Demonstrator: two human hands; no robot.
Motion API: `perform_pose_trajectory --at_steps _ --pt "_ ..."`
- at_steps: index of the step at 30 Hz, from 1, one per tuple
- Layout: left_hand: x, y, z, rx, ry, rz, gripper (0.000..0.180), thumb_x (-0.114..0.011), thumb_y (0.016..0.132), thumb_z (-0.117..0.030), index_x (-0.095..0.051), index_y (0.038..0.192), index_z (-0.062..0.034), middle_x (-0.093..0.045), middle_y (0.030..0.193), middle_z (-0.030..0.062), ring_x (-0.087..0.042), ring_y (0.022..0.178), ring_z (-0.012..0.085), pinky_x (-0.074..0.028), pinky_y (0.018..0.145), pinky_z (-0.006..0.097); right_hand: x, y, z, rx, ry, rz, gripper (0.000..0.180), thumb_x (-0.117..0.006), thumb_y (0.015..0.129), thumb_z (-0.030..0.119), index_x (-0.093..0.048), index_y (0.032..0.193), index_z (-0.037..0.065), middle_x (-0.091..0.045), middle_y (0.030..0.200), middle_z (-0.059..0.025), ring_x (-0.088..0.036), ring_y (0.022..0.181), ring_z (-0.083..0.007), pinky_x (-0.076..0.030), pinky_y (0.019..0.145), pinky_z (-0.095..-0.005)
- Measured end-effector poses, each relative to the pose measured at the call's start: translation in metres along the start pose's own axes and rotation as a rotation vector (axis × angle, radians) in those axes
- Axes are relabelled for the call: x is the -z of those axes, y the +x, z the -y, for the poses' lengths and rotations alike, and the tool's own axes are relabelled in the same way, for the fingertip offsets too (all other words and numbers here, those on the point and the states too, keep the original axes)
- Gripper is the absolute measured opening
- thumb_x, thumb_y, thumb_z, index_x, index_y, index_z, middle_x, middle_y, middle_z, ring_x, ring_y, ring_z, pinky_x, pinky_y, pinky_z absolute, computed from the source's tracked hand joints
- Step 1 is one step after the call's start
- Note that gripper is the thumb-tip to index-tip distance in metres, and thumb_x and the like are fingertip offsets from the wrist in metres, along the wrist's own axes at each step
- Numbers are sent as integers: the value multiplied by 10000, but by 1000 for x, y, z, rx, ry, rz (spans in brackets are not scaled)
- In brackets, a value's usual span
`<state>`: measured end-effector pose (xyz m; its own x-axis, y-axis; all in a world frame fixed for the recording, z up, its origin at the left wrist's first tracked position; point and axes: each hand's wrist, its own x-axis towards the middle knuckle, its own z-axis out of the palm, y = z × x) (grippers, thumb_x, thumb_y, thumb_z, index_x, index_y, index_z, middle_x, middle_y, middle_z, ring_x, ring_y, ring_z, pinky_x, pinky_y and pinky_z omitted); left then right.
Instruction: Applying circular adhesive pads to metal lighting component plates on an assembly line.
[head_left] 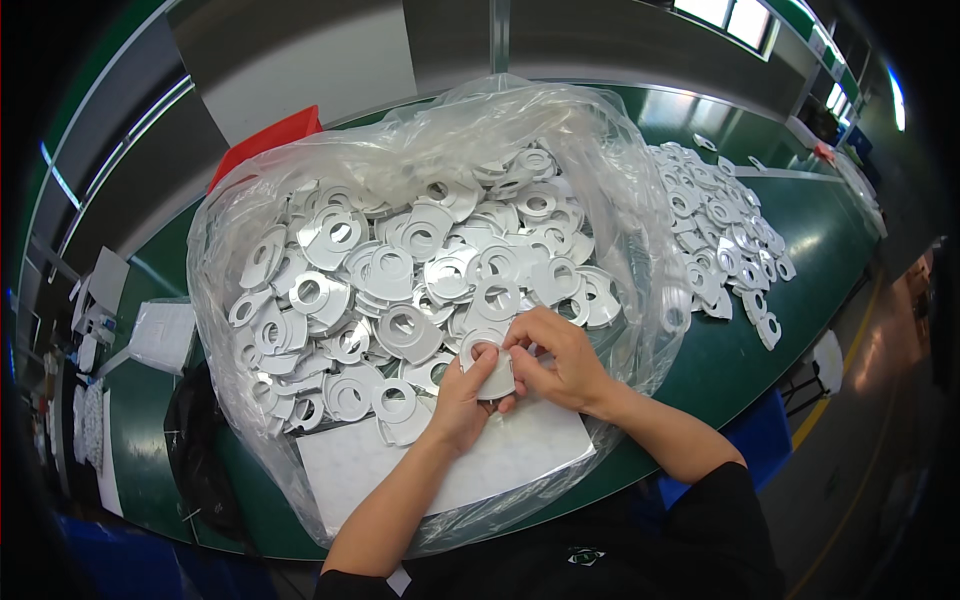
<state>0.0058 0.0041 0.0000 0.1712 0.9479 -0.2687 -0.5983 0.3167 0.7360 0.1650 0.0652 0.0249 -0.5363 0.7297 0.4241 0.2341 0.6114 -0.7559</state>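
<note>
Between my hands is a flat light-grey part (496, 381) with a round hole, held above the near edge of a big heap. My left hand (465, 403) grips it from the left, thumb lying across its face. At its right edge my right hand (556, 362) has thumb and fingers pinched together; whether they hold the part's rim or something small is hidden. The heap of like grey ring-shaped parts (408, 333) fills a clear plastic bag (640, 270) spread wide around it. Under my wrists lies a white sheet (450, 465) at the bag's near side.
A second pile of the grey parts (722, 225) lies on the green table (800, 215) to the right. Behind the bag stands a red bin (265, 142). At left are a clear-wrapped white packet (162, 335) and a black bag (200, 450). A blue chair (755, 440) stands at lower right.
</note>
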Motion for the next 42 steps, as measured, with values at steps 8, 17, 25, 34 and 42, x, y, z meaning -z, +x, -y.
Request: perform_pose_trajectory --at_steps 8,17,25,34,42 --pt "0 -3 0 -11 -44 -20 209 -542 934 -240 -479 1030 -65 -610 876 88 -626 715 162 -453 489 262 -1 -3 5 3 30 -39 150 -599 815 50 -618 959 11 -599 879 -60 -586 733 -138 -481 617 -259" --pt "-7 -4 2 -34 189 21 216 -506 951 -230 -469 1008 -25 -617 833 116 -602 670 147 -468 508 244 3 2 0 -462 471 -3 145 -648 808 66 -667 912 -33 -640 770 -11 -569 658 -32 -439 564 -185" --pt "4 2 6 -31 300 212 548 -333 961 -541 -506 1069 -32 -605 829 106 -602 688 156 -442 488 231 0 0 -2 -395 258 -61 148 -663 810 107 -634 762 -31 -604 611 -2 -529 520 -34 -407 480 -193" --pt "-5 -2 2 22 269 224 867 -62 824 -779 -455 1118 -65 -599 817 92 -610 686 142 -419 444 217 -2 -2 9 -343 -39 -88 343 -735 768 300 -552 676 24 -588 565 -74 -545 466 -147 -428 461 -276" --pt "1 1 2 61 292 251 866 -50 813 -788 -460 1052 -64 -600 805 107 -616 682 152 -418 426 222 2 -2 16 -216 -334 -40 452 -779 674 408 -509 668 45 -526 526 -61 -541 464 -197 -421 456 -310"
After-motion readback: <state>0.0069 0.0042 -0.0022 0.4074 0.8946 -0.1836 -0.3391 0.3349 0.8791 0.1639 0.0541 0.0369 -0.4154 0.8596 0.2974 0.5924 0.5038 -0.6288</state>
